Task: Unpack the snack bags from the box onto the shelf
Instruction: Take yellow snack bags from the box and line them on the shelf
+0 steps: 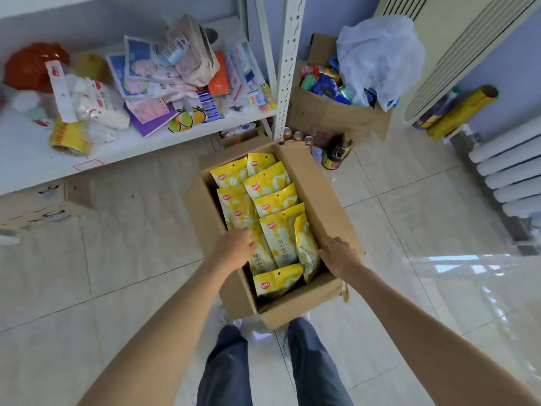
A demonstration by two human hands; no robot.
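An open cardboard box (316,186) stands on the tiled floor in front of my feet, filled with several yellow snack bags (270,200). My left hand (234,247) reaches into the box from the left, its fingers resting on a yellow bag near the box's near end. My right hand (341,254) rests on the box's right wall, fingers curled over the rim beside an upright bag. The white shelf (32,159) lies to the upper left, its board cluttered at the back and middle.
The shelf holds paper packets, a white plush item (96,106), a yellow tape roll (68,137) and a red object. A second cardboard box (330,112) with a plastic bag stands behind the shelf post. A dark bottle (336,155), cans and a radiator (509,177) are at right.
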